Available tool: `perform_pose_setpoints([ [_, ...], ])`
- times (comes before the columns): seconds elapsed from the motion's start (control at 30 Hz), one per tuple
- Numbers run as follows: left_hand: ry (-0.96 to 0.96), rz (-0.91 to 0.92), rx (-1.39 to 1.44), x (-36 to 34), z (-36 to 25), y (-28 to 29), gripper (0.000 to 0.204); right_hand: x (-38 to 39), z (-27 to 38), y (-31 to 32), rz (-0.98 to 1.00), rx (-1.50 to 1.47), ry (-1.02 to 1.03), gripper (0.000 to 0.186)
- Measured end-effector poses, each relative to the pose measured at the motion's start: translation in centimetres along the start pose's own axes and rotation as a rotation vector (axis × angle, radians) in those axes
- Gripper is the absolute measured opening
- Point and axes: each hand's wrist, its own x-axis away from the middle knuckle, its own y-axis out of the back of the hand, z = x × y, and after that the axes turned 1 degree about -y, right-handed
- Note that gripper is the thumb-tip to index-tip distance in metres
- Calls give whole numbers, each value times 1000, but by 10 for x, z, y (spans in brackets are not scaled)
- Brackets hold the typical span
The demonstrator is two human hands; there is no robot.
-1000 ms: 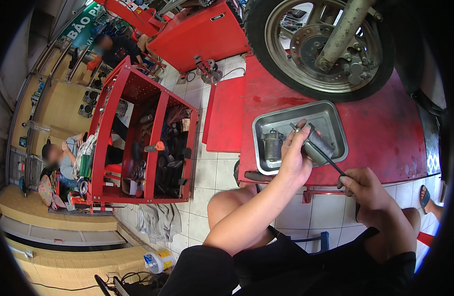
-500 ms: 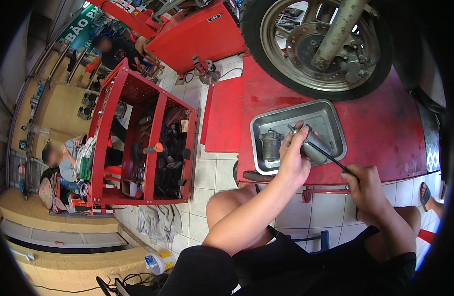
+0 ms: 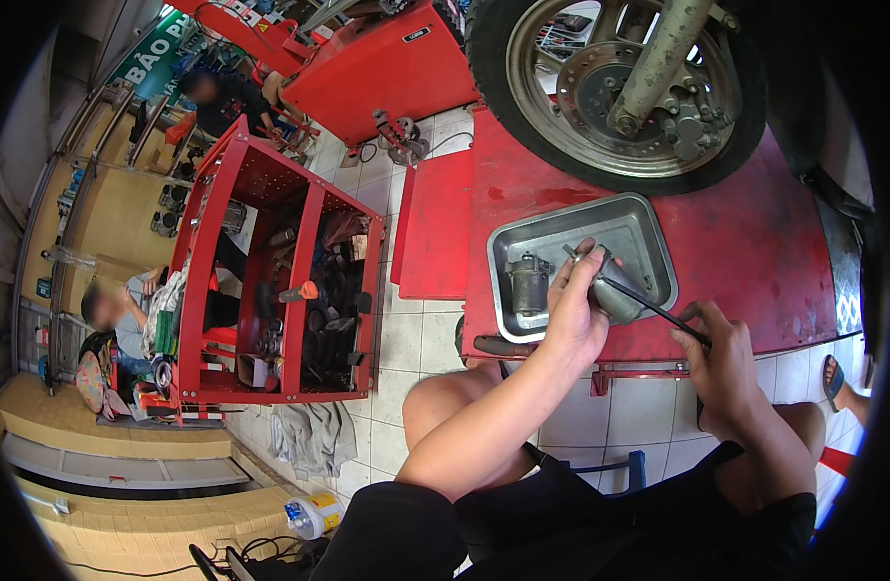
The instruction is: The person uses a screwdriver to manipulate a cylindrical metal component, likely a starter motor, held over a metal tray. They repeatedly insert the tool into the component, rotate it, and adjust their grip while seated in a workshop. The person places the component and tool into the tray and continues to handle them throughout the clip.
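My left hand (image 3: 582, 308) is closed round a grey metal cylinder (image 3: 619, 296), which looks like a small motor body with a narrow stub at its upper left end. It is held tilted above the near side of a shallow metal tray (image 3: 500, 326). A slim black rod-like tool (image 3: 663, 314) slants across to the cylinder; its far tip is hard to make out. My right hand (image 3: 721, 353) pinches the tool's near end between thumb and fingers. Inside the tray, left of my left hand, stands a second grey cylindrical metal part (image 3: 530, 287).
The tray rests on a red bench (image 3: 754, 252), below a motorcycle wheel (image 3: 619, 97) with a brake disc. A red tool cart (image 3: 314, 281) stands left, with a grey cloth (image 3: 314, 436) on the floor beside it. Two people sit farther left. A sandalled foot (image 3: 837, 382) shows at right.
My right hand's fingers have shifted on the black tool, the index finger lifting, and more of its near end shows. My left hand and the cylinder stay almost still.
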Motion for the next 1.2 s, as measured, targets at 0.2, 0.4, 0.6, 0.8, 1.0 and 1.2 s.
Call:
perform_pose_setpoints([
  [0.2,-12,-8,-5,2,-2,-4,45,-1,0,2,79,-10,-24,19],
  [0.4,12,8,6,1,-2,-1,47,-1,3,0,60,-26,-5,12],
  [0.6,-3,-1,-11,2,0,-2,45,1,3,-1,35,-20,40,12],
  [0.8,32,44,-11,4,-1,-4,49,2,-1,4,230,-255,-176,18],
  [1.0,20,84,-29,4,-7,-8,49,-5,5,6,433,-598,-519,30],
  [1.2,-19,48,-24,-1,-8,-7,48,-8,6,1,333,-333,-270,24],
])
